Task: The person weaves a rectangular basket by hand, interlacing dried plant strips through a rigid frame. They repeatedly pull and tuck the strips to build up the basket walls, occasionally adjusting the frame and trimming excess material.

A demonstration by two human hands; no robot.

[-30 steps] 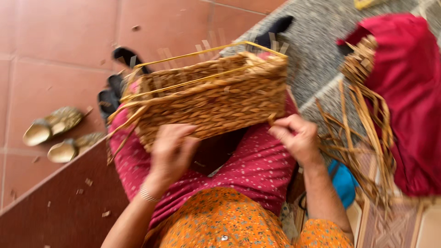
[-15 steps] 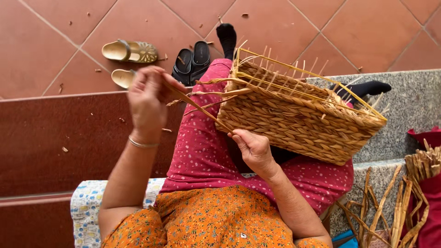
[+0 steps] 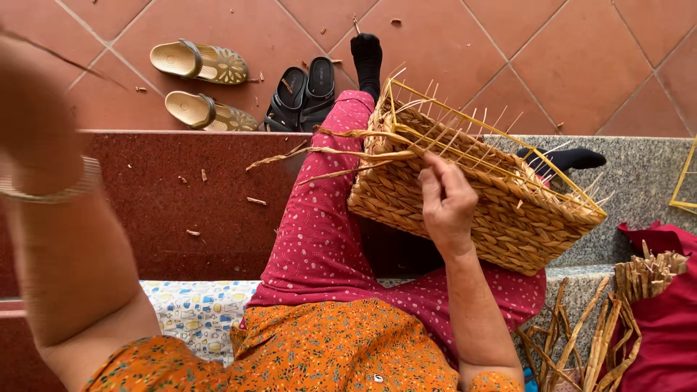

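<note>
Since half a sec ago, left hand [image 3: 33, 123] has swung up & out from the basket [image 3: 472, 192] on the lap; now blurred, cut off at frame edge, grip can't tell. Right hand [image 3: 446, 203] presses on the basket's side, fingers curled at a strand [image 3: 327, 152].

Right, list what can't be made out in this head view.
- Left hand: motion-blurred and cut by the left edge; its grip and fingers cannot be read.
- Right hand: rests on the rectangular woven straw basket; fingertips hidden behind the weave.
- Basket interior: blocked by its near wall.
- Red cloth bundle: cut off by the right edge.
- Black-socked foot: partly hidden behind the basket.
</note>
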